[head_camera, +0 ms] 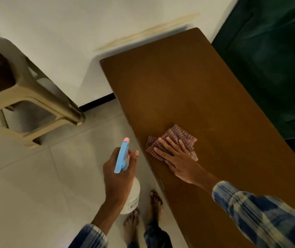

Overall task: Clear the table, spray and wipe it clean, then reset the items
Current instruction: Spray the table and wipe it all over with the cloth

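Note:
A long brown wooden table (188,90) runs from the lower right up to the white wall. On its near left part lies a folded red checked cloth (180,138). My right hand (176,158) presses flat on the cloth with straight, spread fingers. My left hand (119,172) grips the neck of a white spray bottle (131,197) with a blue and pink trigger head, held over the floor just left of the table edge. Apart from the cloth, the tabletop is bare.
A beige plastic stool (28,97) with something dark on top stands at the left by the wall. A dark green sofa (272,59) lines the table's right side. My bare feet (143,217) stand on pale floor tiles next to the table's left edge.

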